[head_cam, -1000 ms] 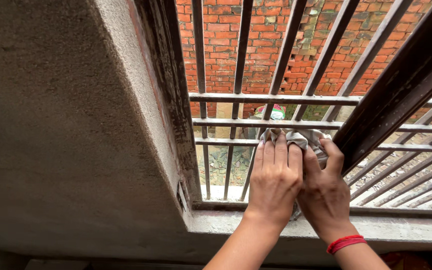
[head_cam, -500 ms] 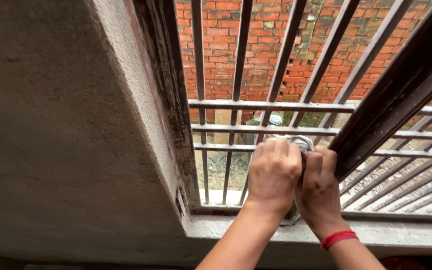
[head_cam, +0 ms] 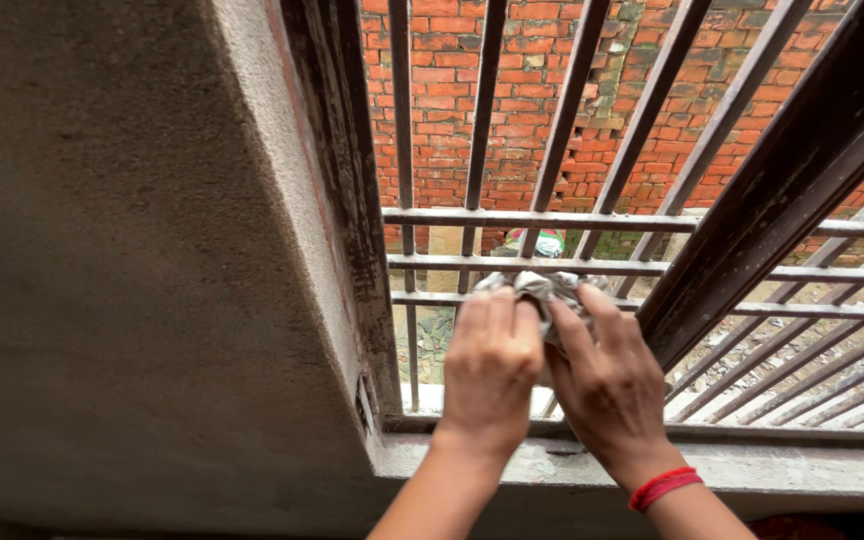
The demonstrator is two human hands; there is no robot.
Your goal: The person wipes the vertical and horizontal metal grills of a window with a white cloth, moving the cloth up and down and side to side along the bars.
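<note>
Both of my hands press a crumpled grey cloth (head_cam: 537,288) against a metal window grille (head_cam: 592,222), at the lowest of three horizontal bars. My left hand (head_cam: 490,370) covers the cloth's left part with its fingers curled over it. My right hand (head_cam: 607,385), with a red thread band on the wrist, grips the cloth's right part, fingers pointing up and left. Most of the cloth is hidden behind the fingers.
A dark wooden window frame (head_cam: 352,200) runs down the left of the grille, set in a rough plastered wall (head_cam: 122,250). A concrete sill (head_cam: 772,470) lies below the hands. A thick dark frame post (head_cam: 782,170) slants at right. A red brick wall (head_cam: 532,110) stands outside.
Both hands and the cloth have slid left along the lower bars. The cloth shows more above the fingers than half a second ago.
</note>
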